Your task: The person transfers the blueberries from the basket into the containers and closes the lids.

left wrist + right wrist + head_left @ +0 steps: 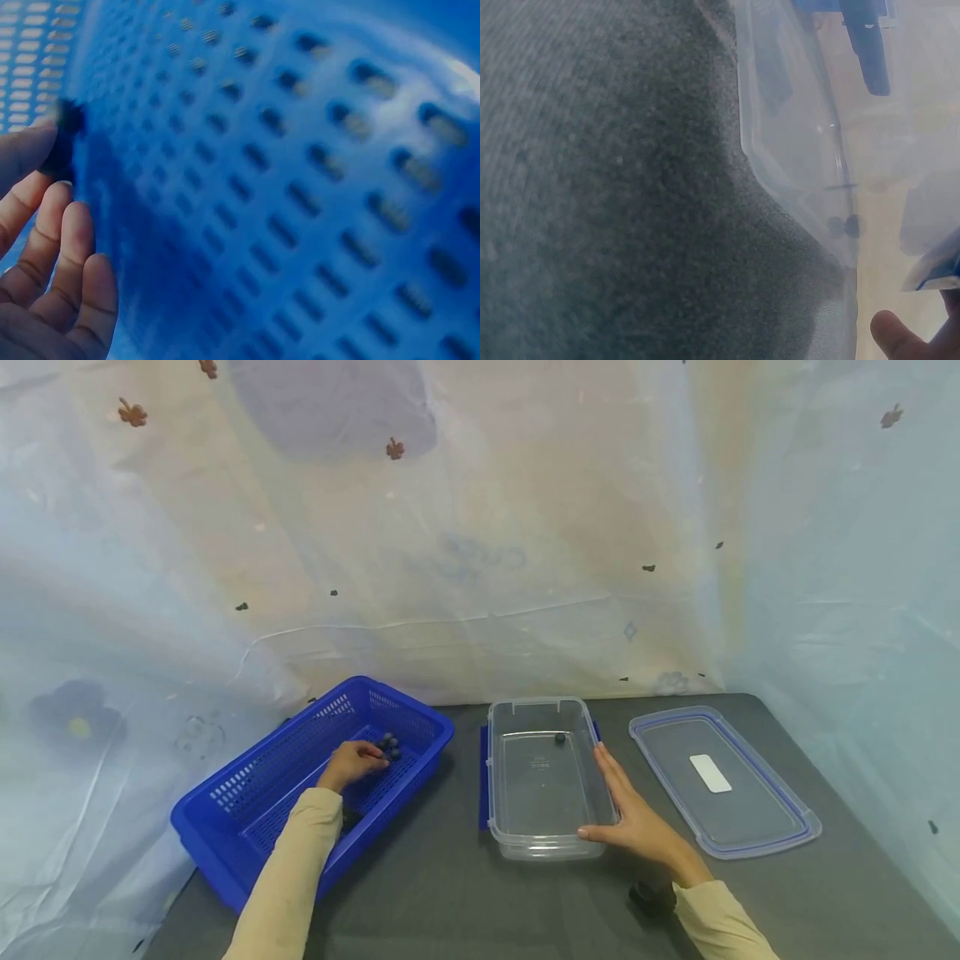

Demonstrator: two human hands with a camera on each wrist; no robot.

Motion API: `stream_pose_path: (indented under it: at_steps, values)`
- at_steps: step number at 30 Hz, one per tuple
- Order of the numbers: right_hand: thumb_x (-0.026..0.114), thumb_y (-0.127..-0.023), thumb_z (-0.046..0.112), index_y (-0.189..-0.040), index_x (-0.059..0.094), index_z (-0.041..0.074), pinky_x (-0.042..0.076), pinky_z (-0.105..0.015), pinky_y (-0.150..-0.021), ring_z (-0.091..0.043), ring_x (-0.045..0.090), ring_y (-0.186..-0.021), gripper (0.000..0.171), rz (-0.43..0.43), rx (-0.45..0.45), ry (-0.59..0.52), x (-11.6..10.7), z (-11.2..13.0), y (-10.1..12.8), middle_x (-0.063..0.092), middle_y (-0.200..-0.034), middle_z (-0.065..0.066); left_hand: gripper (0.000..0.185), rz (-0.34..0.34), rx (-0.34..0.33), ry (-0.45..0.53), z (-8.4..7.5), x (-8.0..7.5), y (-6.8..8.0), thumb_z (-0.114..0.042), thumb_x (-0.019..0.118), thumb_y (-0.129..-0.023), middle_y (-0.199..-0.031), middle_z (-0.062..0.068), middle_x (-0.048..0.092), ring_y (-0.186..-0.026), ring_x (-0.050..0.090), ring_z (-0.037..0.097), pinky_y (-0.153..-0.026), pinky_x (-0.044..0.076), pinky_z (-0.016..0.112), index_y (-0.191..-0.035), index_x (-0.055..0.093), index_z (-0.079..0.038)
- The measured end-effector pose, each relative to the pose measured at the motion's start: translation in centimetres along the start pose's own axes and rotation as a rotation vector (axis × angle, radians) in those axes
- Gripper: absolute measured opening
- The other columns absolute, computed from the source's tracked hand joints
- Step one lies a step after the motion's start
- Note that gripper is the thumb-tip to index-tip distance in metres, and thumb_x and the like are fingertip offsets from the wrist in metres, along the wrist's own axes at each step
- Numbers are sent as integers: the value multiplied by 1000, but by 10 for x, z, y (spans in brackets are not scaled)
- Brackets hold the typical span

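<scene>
Evidently the work is at an early stage, judging by where things lie: one small dark ball point(560, 738) sits in the clear box point(540, 802), while a cluster of dark balls point(395, 754) remains in the blue basket point(206, 839), and the lid point(750, 814) is off. Inside that basket, the left hand point(351, 764) has its thumb and forefinger brought together at the cluster, the other fingers loosely bent; the left wrist view puts dark shapes right at the fingertips, but I cannot tell whether a ball is pinched or only touched. From this hand, as the head view shows it, the cluster lies at two o'clock, directly at the tips, and something dark, partly hidden by the sleeve point(288, 877), lies on the basket floor at six. Further out, at three o'clock, stands the box, a blue latch point(484, 777) hanging along its left side. At its right side the right hand point(637, 822) has thumb and fingers spread well apart, resting against the rim and clasping nothing smaller. Taken from the right hand, the lone ball is between ten and eleven o'clock, toward the box's far end; the lid, with its white label point(710, 773), lies flat at two on the dark table point(435, 893).
</scene>
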State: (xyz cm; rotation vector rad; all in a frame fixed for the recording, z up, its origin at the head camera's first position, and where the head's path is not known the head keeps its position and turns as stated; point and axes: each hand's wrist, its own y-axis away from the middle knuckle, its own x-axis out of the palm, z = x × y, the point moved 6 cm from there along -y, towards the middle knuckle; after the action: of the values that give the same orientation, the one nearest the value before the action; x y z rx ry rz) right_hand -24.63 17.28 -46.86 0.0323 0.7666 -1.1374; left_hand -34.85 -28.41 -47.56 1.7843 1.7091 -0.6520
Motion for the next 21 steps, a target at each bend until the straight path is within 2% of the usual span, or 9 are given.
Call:
stream_pose_path:
  at_steps: [5, 10, 16, 21]
  values:
    - [85, -72, 27, -154, 4, 0, 16, -71, -101, -44, 4, -142, 118, 3, -1, 1, 1, 0, -1, -1, -160, -19, 29, -14, -36, 4, -2, -10, 5, -14, 76, -85, -91, 14, 69, -82, 66, 28, -78, 51, 46, -103, 66, 6]
    - [85, -72, 28, -154, 4, 1, 16, -70, -101, -44, 4, -142, 119, 12, 3, -4, 1, -1, -1, -2, -160, -17, 31, -17, -42, 35, -8, -22, 6, -18, 72, -89, -97, 16, 67, -87, 64, 31, -79, 50, 45, -108, 64, 6]
    - [85, -72, 27, -155, 3, 2, 17, -70, -101, -43, 4, -142, 119, 8, 8, -5, 0, -3, 0, -2, -160, -16, 36, -46, 4, 103, -29, -36, 7, -23, 69, -93, -107, 19, 65, -102, 60, 39, -87, 48, 47, -115, 62, 4]
    - [85, -72, 28, -154, 4, 1, 16, -71, -101, -44, 4, -142, 119, 8, 8, -4, 0, -2, 0, -2, -160, -18, 40, -48, 12, 115, -47, -44, 14, -30, 67, -93, -112, 18, 62, -108, 56, 38, -93, 43, 51, -118, 60, 1]
